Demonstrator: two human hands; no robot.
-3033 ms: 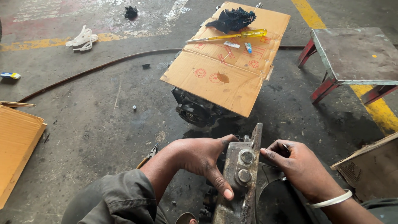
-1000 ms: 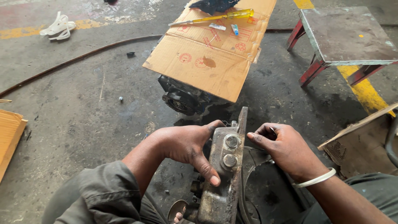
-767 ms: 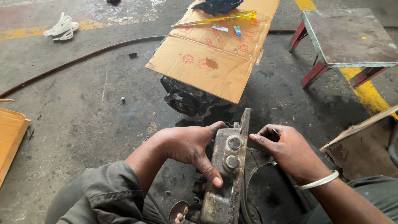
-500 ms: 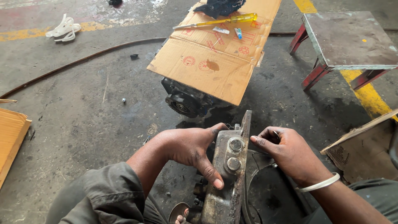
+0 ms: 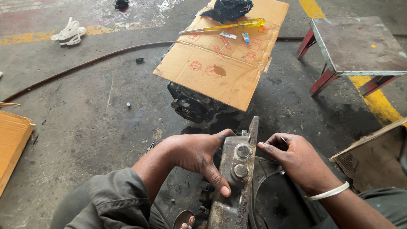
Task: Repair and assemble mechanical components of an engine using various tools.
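My left hand (image 5: 197, 154) grips a grey, grimy metal engine part (image 5: 235, 178) that stands on edge in front of me, thumb laid across its flat face beside two bolt heads (image 5: 241, 161). My right hand (image 5: 296, 161) rests against the other side of the part's thin edge plate, its fingers pinched on something small that I cannot make out. A white bangle (image 5: 328, 193) circles that wrist. Below the right hand lies a dark round metal piece (image 5: 275, 203).
A dark engine block (image 5: 193, 106) sits under a cardboard sheet (image 5: 224, 63) carrying a yellow-handled screwdriver (image 5: 229, 26), small bits and a dark rag (image 5: 227, 8). A red-legged metal stool (image 5: 356, 46) stands at right, a cardboard box (image 5: 373, 157) near right, orange board (image 5: 12, 140) left.
The view has shifted a little; both hands hold the metal part much as before, with the right hand's fingers staying at its edge.
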